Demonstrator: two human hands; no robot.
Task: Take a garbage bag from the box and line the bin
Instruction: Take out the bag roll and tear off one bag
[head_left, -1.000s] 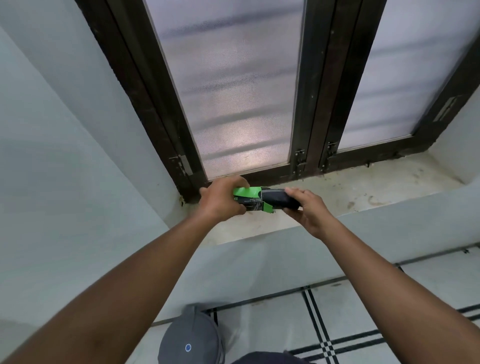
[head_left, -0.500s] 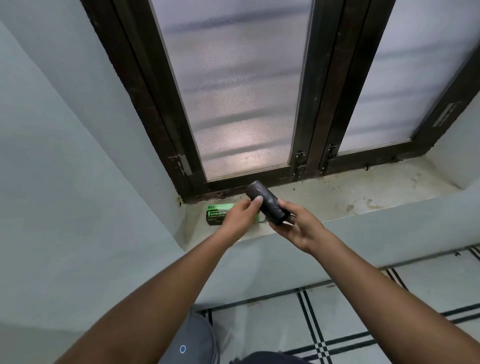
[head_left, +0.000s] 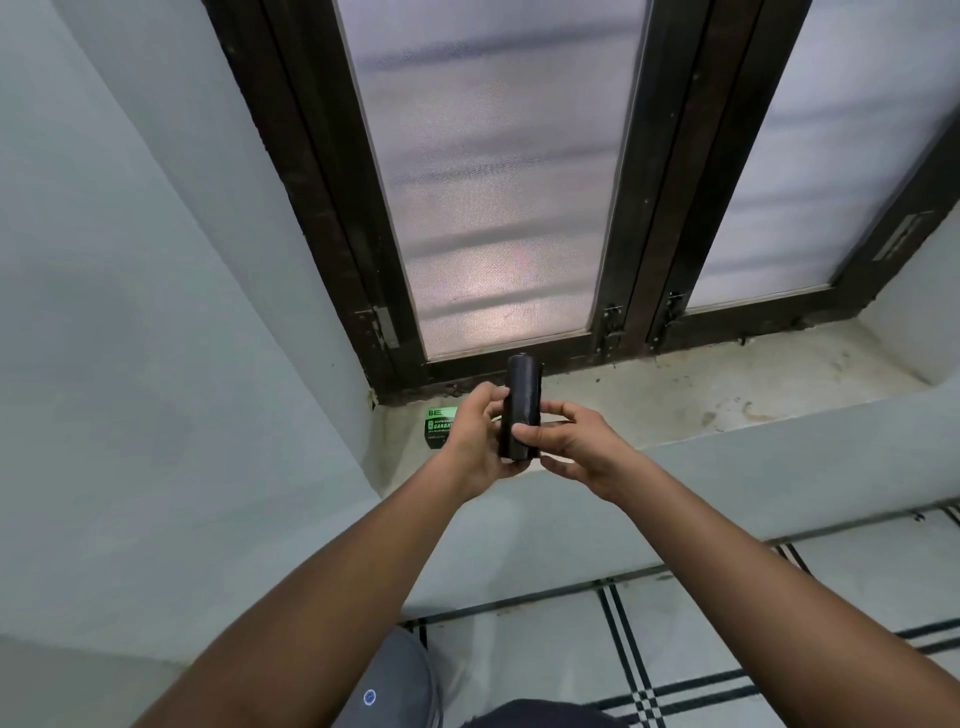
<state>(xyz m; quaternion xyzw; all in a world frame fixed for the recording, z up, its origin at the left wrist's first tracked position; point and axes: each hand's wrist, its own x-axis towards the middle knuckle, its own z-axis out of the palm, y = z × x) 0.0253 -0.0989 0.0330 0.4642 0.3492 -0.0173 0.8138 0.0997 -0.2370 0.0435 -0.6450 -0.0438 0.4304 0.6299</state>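
Head view:
Roll: black garbage bag roll (head_left: 522, 405) stands nearly upright above the near edge of the window sill (head_left: 675, 395), gripped from both sides.
Left hand: left hand (head_left: 480, 441) curls round the roll's lower left side.
Right hand: right hand (head_left: 576, 441) pinches its lower part, thumb in front.
Box: green box (head_left: 439, 423) lies flat in the sill's left corner, partly behind the left hand.
Room: bare sill stretches rightward; tiled floor (head_left: 675, 634) below.
Bin: grey bin (head_left: 389, 686) at bottom edge.

Glossy black plastic bag roll (head_left: 521, 410); printed green cardboard box (head_left: 439, 426); rough stained sill (head_left: 727, 384); frosted glass pane (head_left: 498, 182)
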